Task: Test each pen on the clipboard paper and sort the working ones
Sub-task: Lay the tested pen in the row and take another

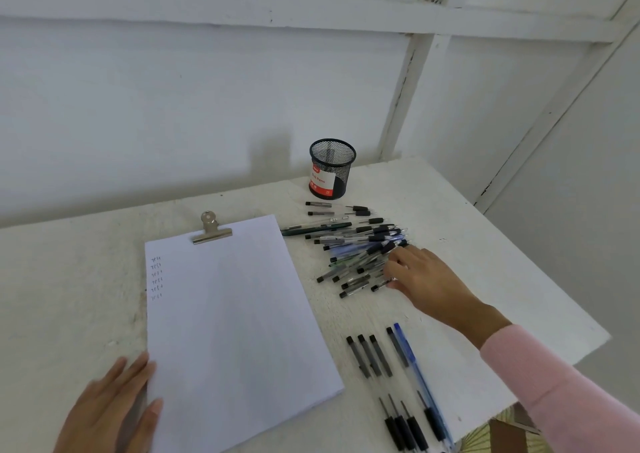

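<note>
Right hand (420,274) outstretched, fingers loosely open on pen pile (360,245); left hand (110,407) flat, open on paper (228,314).

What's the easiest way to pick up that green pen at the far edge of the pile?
Pinch the green pen at its left half, coming from above. That end sticks out of the pile toward the clipboard paper, lying flat and uncovered; its right end is buried under other pens.

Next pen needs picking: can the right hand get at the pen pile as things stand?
Probably yes: the right hand already rests at the pen pile, fingertips among the pens, nothing between them.
</note>
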